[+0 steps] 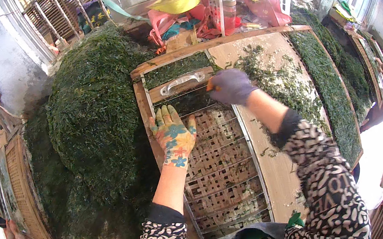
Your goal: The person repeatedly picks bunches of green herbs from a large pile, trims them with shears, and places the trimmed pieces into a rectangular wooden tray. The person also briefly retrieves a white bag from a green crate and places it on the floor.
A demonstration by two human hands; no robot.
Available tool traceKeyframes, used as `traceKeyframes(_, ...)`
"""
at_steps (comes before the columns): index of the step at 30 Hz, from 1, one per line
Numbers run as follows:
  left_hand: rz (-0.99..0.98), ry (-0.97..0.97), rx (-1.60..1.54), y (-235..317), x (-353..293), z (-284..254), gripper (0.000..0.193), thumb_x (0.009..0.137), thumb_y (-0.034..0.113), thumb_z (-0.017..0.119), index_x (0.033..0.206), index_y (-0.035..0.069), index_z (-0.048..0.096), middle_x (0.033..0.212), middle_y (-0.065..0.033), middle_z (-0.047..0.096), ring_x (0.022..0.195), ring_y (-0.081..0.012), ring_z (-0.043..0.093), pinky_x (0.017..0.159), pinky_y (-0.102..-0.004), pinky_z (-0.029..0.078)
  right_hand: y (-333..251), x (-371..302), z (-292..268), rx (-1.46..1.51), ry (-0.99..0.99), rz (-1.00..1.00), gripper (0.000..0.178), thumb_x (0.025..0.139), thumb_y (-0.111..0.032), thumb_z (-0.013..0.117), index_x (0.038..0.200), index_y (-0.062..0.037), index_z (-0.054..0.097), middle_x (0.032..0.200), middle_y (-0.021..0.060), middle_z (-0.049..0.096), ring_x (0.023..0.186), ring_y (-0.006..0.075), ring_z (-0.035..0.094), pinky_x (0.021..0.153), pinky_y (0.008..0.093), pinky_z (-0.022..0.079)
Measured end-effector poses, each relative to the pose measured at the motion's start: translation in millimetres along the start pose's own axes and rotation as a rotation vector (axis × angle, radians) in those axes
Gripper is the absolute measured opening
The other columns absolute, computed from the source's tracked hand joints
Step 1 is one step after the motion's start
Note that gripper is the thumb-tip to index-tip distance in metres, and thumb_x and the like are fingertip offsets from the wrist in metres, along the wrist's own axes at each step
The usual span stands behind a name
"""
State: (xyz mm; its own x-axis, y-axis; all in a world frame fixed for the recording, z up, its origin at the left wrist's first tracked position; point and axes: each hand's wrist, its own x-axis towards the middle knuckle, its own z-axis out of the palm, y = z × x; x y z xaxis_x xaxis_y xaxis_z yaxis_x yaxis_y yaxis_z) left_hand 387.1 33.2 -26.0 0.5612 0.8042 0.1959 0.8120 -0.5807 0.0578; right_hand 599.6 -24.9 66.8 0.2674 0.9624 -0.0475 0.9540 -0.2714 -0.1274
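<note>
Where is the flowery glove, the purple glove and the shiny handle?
flowery glove [174, 139], head view, on the back of the left hand.
purple glove [231, 86], head view, on the back of the right hand.
handle [182, 82], head view, on the middle of the metal bar.

A woven bamboo mat [218, 165] lies flat in a metal-railed frame [252, 160], flecked with leaf bits. Across its far end sits a wooden block [181, 85] with a metal handle [182, 82], dark green leaves [194, 102] against it.
</note>
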Motion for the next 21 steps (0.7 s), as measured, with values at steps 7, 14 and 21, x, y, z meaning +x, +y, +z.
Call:
traceKeyframes(7, 0.465, -0.145, -0.042, 79, 30, -3, 0.067, 0.092, 0.035, 0.052, 0.151, 0.003, 0.041, 0.162, -0.0163, 0.030, 0.151, -0.0301, 0.026, 0.123, -0.0446, 0.022, 54, -16, 4, -0.121, 0.293, -0.176, 0.033, 0.079, -0.021, 0.067, 0.112, -0.0197, 0.070, 0.119, 0.0120, 0.065, 0.120, 0.0372, 0.057, 0.104, 0.0490, 0.044)
traceKeyframes(14, 0.418, -0.083, -0.188, 89, 29, 0, 0.062, 0.090, 0.041, 0.052, 0.141, 0.006, 0.051, 0.145, -0.0147, 0.051, 0.135, -0.0276, 0.048, 0.115, -0.0460, 0.034, -11, 12, 0, 0.189, -0.057, -0.206, 0.032, 0.084, -0.016, 0.069, 0.114, -0.0056, 0.067, 0.110, 0.0161, 0.072, 0.100, 0.0320, 0.071, 0.087, 0.0412, 0.056)
traceKeyframes(21, 0.390, -0.209, -0.211, 89, 31, -4, 0.059, 0.090, 0.040, 0.058, 0.139, 0.008, 0.054, 0.142, -0.0118, 0.054, 0.128, -0.0263, 0.055, 0.103, -0.0453, 0.046, 48, 3, 36, 0.449, 0.336, -0.092, 0.022, 0.086, -0.025, 0.073, 0.105, -0.0162, 0.074, 0.105, 0.0057, 0.072, 0.104, 0.0267, 0.066, 0.090, 0.0401, 0.053)
